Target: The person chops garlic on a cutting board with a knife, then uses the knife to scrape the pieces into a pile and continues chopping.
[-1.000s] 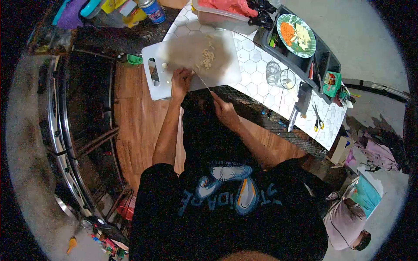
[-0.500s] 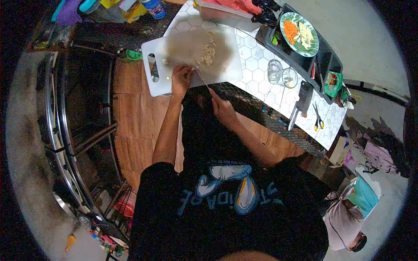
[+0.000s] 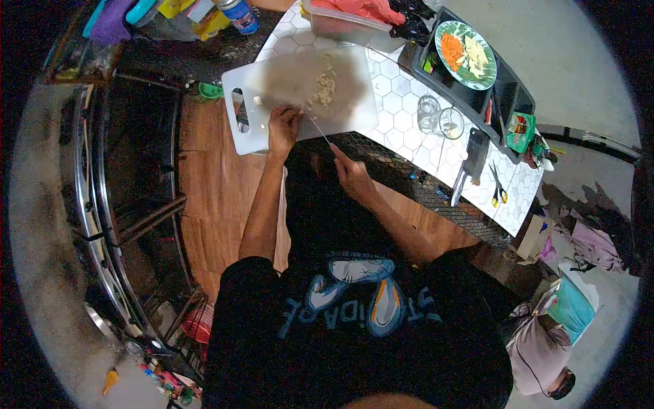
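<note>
One plate [image 3: 465, 54] of sliced vegetables [image 3: 463, 53]

A cluttered home kitchen corner: a white cutting board [image 3: 300, 95] lay on a hexagon-tiled counter [image 3: 409, 109], with a plate of sliced vegetables [image 3: 465, 54], drinking glasses [image 3: 438, 117], cleaver [image 3: 469, 163] and scissors [image 3: 497, 187].

Left hand [image 3: 283, 128] pressed flat, right hand [image 3: 351, 174] fisted, forearms extended
</note>
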`<state>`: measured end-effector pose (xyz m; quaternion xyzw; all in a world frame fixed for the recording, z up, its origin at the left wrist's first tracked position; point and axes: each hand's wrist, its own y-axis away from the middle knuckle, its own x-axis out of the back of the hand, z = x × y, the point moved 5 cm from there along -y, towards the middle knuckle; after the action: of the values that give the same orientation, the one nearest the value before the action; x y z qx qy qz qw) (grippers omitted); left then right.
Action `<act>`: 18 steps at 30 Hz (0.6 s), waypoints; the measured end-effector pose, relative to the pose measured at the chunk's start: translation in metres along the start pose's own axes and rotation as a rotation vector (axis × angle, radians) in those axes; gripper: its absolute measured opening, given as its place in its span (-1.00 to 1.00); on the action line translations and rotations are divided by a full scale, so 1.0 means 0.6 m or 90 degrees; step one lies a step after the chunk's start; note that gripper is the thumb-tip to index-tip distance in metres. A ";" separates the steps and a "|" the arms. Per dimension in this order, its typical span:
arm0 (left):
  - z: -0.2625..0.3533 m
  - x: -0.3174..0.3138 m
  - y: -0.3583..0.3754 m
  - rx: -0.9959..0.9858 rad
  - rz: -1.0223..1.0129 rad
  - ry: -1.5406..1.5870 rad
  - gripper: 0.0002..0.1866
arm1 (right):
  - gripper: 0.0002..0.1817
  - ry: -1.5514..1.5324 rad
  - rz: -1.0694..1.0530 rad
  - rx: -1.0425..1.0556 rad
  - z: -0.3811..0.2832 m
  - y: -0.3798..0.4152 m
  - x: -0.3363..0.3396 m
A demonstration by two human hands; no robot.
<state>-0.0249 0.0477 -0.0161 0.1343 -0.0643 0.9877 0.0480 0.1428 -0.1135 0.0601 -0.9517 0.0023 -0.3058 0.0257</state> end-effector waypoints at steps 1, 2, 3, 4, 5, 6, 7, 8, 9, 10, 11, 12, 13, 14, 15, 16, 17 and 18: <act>-0.018 -0.001 0.002 0.096 0.019 0.172 -0.87 | -0.51 -0.012 -0.002 -0.013 -0.001 -0.001 0.000; -0.025 0.002 0.003 0.098 0.019 0.171 -0.87 | -0.51 -0.025 -0.003 -0.026 -0.002 -0.002 0.000; 0.015 0.010 -0.001 -0.028 -0.006 -0.019 -0.87 | -0.51 -0.026 -0.006 -0.027 -0.003 0.000 -0.002; 0.041 0.010 0.000 -0.153 -0.031 -0.209 -0.87 | -0.51 -0.008 -0.014 -0.036 -0.002 0.000 -0.003; 0.052 0.012 0.000 -0.151 -0.030 -0.208 -0.87 | -0.51 0.009 -0.021 -0.046 -0.001 0.002 -0.004; 0.052 0.013 0.001 -0.139 -0.030 -0.203 -0.86 | -0.51 0.010 -0.021 -0.047 0.000 0.001 -0.006; 0.052 0.013 0.001 -0.126 -0.030 -0.197 -0.85 | -0.51 0.048 -0.014 -0.043 0.000 0.000 -0.009; 0.053 0.012 0.002 -0.125 -0.033 -0.198 -0.85 | -0.51 0.085 -0.008 -0.041 0.000 0.000 -0.012; 0.051 0.012 0.002 -0.117 -0.028 -0.202 -0.85 | -0.51 0.084 -0.008 -0.043 -0.001 0.000 -0.015; 0.050 0.010 0.002 -0.109 -0.024 -0.204 -0.85 | -0.52 0.063 -0.026 -0.072 0.002 0.000 -0.017; 0.049 0.009 0.000 -0.110 -0.025 -0.203 -0.85 | -0.52 0.044 -0.043 -0.098 0.006 -0.002 -0.017; 0.051 0.010 -0.001 -0.110 -0.036 -0.200 -0.86 | -0.52 0.044 -0.043 -0.099 0.006 -0.003 -0.014; 0.053 0.011 0.000 -0.110 -0.048 -0.197 -0.86 | -0.52 0.014 -0.030 -0.093 0.003 -0.003 -0.009; 0.057 0.010 -0.001 -0.113 -0.049 -0.198 -0.86 | -0.52 -0.016 -0.015 -0.084 0.000 -0.007 -0.005; 0.058 0.010 -0.002 -0.125 -0.033 -0.180 -0.85 | -0.52 -0.017 -0.012 -0.081 0.000 -0.009 -0.004; 0.058 0.013 -0.001 -0.135 -0.018 -0.163 -0.85 | -0.52 -0.026 -0.004 -0.079 0.000 -0.009 -0.003; 0.056 0.015 0.000 -0.135 -0.019 -0.164 -0.85 | -0.52 -0.034 0.003 -0.081 0.000 -0.006 -0.003; 0.063 0.014 -0.002 -0.142 -0.027 -0.182 -0.84 | -0.52 -0.033 0.004 -0.080 -0.002 -0.009 -0.002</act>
<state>-0.0230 0.0442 0.0223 0.2684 -0.1768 0.9440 0.0740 0.1411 -0.1082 0.0604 -0.9591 0.0237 -0.2799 -0.0334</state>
